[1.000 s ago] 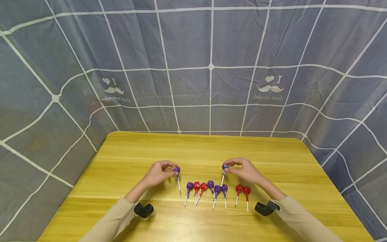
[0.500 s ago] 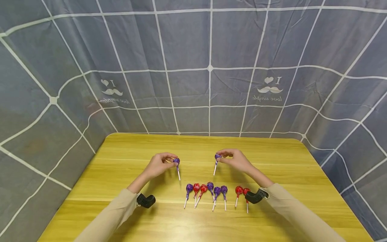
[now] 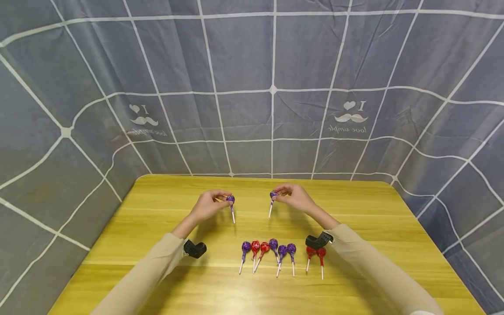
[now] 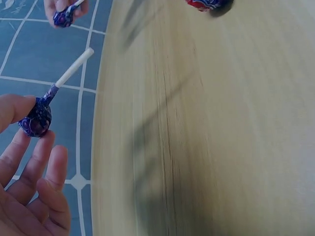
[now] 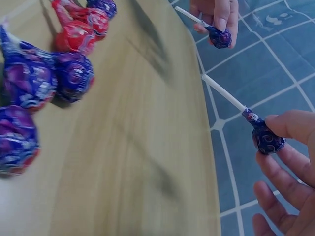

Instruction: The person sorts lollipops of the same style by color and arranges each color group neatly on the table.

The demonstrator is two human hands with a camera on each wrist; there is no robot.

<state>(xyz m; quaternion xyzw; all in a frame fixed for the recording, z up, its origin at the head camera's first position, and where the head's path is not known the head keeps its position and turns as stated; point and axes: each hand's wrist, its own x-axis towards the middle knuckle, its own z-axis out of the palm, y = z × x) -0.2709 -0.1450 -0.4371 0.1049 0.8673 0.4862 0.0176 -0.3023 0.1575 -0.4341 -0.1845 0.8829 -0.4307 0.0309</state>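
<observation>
My left hand (image 3: 208,204) pinches a purple-wrapped lollipop (image 4: 37,118) by its candy head, between thumb and fingertips. Its white stick points down toward me in the head view. Across from it, my right hand (image 3: 295,197) grips a second purple lollipop (image 5: 267,137) the same way, stick hanging down. Both are held up above the table, and their shadows fall on the wood. Nearer to me lies a loose row of lollipops: a purple one (image 3: 246,247) at the left, two red ones (image 3: 260,246) beside it, then three purple ones (image 3: 282,250) close together.
Two more red lollipops (image 3: 321,252) lie at the right of the row, partly covered by the black wrist camera (image 3: 319,240) in the head view. The yellow wood-grain table (image 3: 157,192) ends at a grey curtain (image 3: 244,113) with white grid lines.
Both hands have moved away from me, up over the far part of the table, each with its purple lollipop. The right hand has also come left, closer to the left hand.
</observation>
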